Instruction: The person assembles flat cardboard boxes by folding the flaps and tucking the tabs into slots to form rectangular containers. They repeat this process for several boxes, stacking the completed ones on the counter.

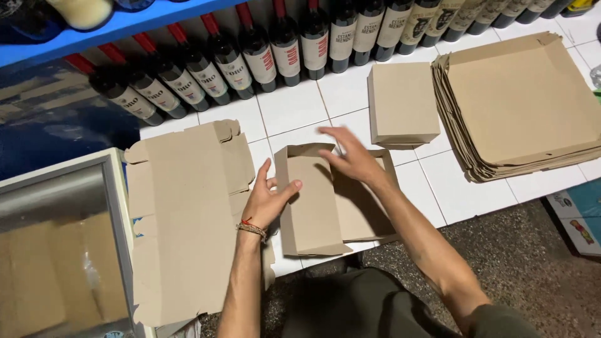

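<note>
Closest to the person, the left hand (266,199) sits at the left edge of a half-folded cardboard box (335,200) on the white tiled floor (294,109). Its thumb presses on the box's left wall and the fingers curl behind it, so it pinches that wall and keeps it standing up. The wrist bends back a little and wears a thin bracelet (252,229). The right hand (355,156) reaches over the far side of the box, flat and spread wide, palm down, holding nothing; it looks blurry, and I cannot tell if it touches the back flap. Just left of the box lies a flat, unfolded box sheet (188,219), spread out and within easy reach. A bit farther away sits a finished box (400,103), closed up. To the right is a tall stack of flat box sheets (519,103), piled neatly. Farthest back, a row of dark wine bottles (275,53) stands under a blue shelf (113,28).
</note>
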